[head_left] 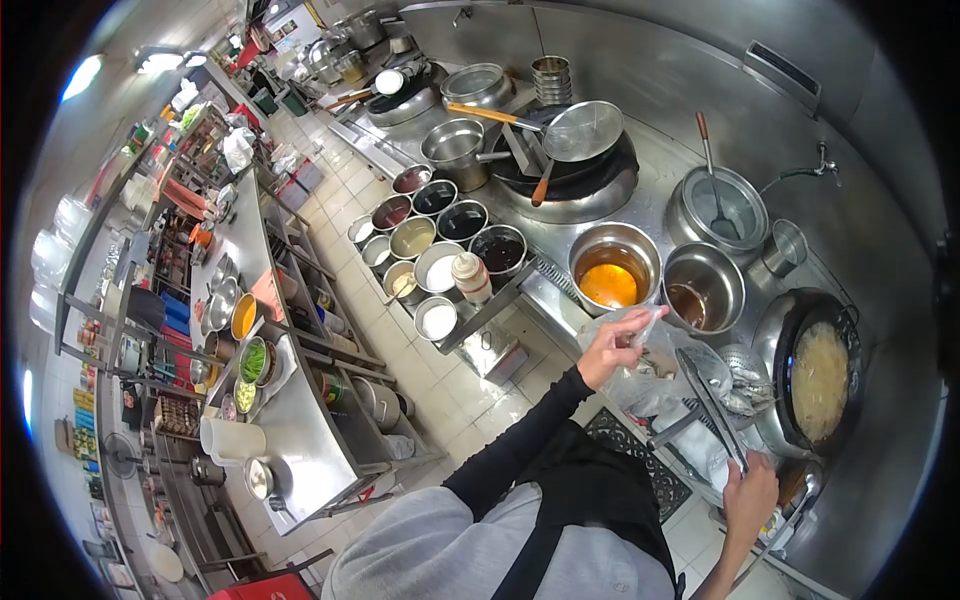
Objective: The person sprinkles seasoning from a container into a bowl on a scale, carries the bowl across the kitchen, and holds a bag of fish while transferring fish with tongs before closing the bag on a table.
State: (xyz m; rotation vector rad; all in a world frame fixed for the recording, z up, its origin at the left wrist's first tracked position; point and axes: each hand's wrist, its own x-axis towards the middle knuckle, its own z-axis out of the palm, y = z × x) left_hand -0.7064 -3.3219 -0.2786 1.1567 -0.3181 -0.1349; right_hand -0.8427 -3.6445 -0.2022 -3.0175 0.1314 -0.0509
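Note:
My left hand point(618, 350) pinches the upper edge of a clear plastic bag point(655, 375). In my right hand point(750, 495) is the handle end of long metal tongs point(712, 405), whose far end lies at the bag's opening. Beside the bag, several small silvery fish point(748, 385) sit in what looks like a wire strainer. Right of them stands a wok point(822, 375) of bubbling pale oil with food in it. Behind the bag are a pot of orange liquid point(612, 285) and a pot of brown liquid point(690, 308).
Sauce containers point(412, 238) and a squeeze bottle point(470, 277) stand ahead to the left. A strainer point(585, 130) rests over a large wok at the back. A ladle leans in a pot point(735, 215). A steel prep table point(310, 445) with bowls is across the aisle.

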